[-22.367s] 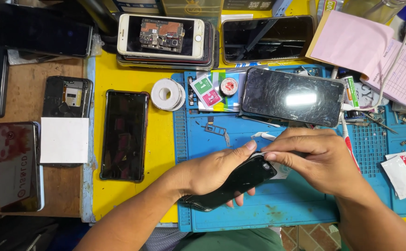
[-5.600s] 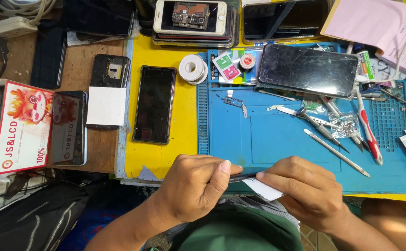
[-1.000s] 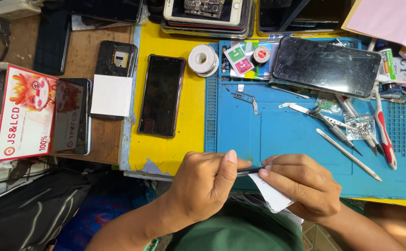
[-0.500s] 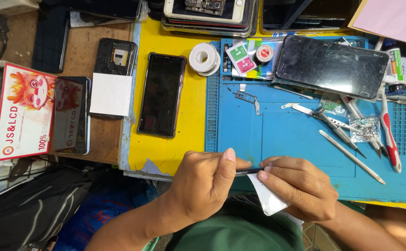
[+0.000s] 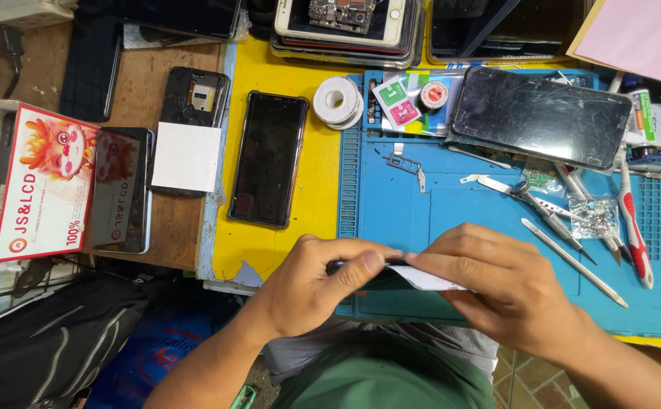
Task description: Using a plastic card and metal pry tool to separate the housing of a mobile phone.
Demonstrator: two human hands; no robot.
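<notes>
My left hand [image 5: 315, 291] grips a dark phone [image 5: 379, 279] edge-on at the near edge of the blue work mat [image 5: 451, 204]. Most of the phone is hidden by my fingers. My right hand [image 5: 497, 284] pinches a small white wipe [image 5: 429, 279] against the phone's right side. The two thumbs nearly meet over the phone's top edge.
On the mat lie a cracked black screen [image 5: 539, 113], tweezers and metal picks [image 5: 565, 227], a red-handled tool [image 5: 633, 227] and a bag of screws [image 5: 594, 216]. A black phone [image 5: 268, 157], tape roll [image 5: 336, 100], stacked phones [image 5: 345, 26] and a printed box [image 5: 39, 185] sit left and behind.
Both hands stay on the phone and wipe. The view has shifted slightly; the right hand's fingers have slid a little along the phone.
</notes>
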